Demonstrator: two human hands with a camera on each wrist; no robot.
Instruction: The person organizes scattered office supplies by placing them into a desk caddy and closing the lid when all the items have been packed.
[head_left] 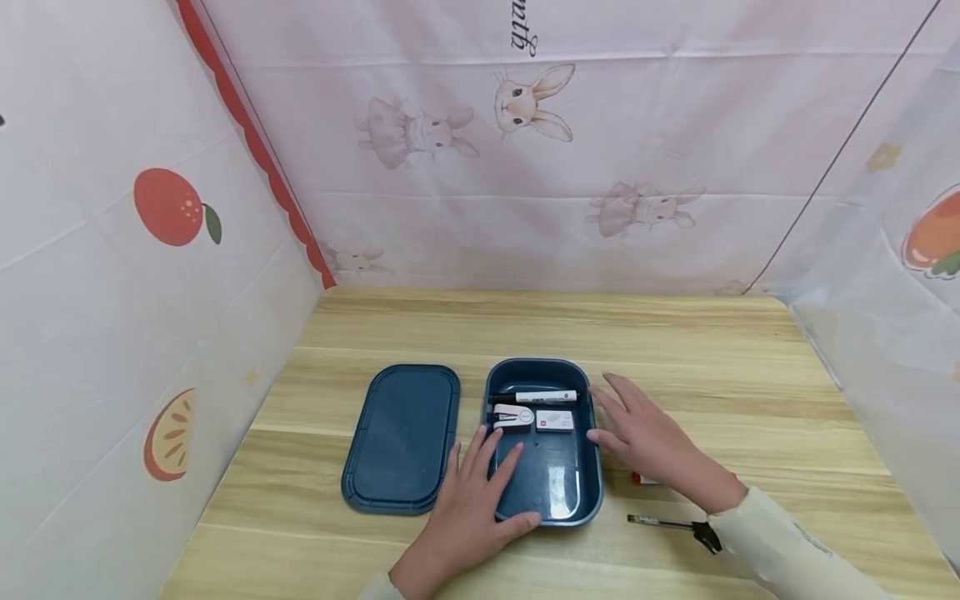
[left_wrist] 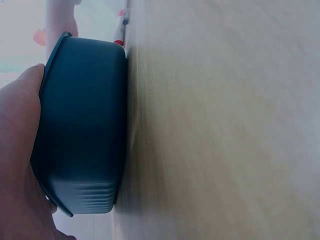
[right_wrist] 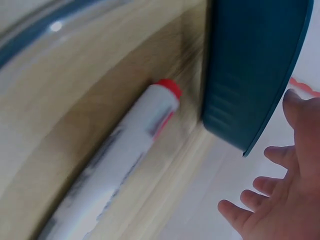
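Left hand (head_left: 468,508) fingers straight, laid over near-left rim of blue box (head_left: 592,500), thumb along its front edge; nothing gripped. Right hand (head_left: 647,442) fingers spread, relaxed, against box's right wall. In box: marker (head_left: 546,397), stapler (head_left: 513,416), small white case (head_left: 555,420). Left of box: lid (head_left: 401,435). Right of box: red-capped marker (right_wrist: 135,150), black pen (head_left: 663,523)

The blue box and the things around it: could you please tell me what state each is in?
blue box: open, upright on the table.
lid: off, lying flat beside the box.
marker: inside the box, capped.
pen: loose on the table.
left hand: open, on the box.
right hand: open, at the box rim.
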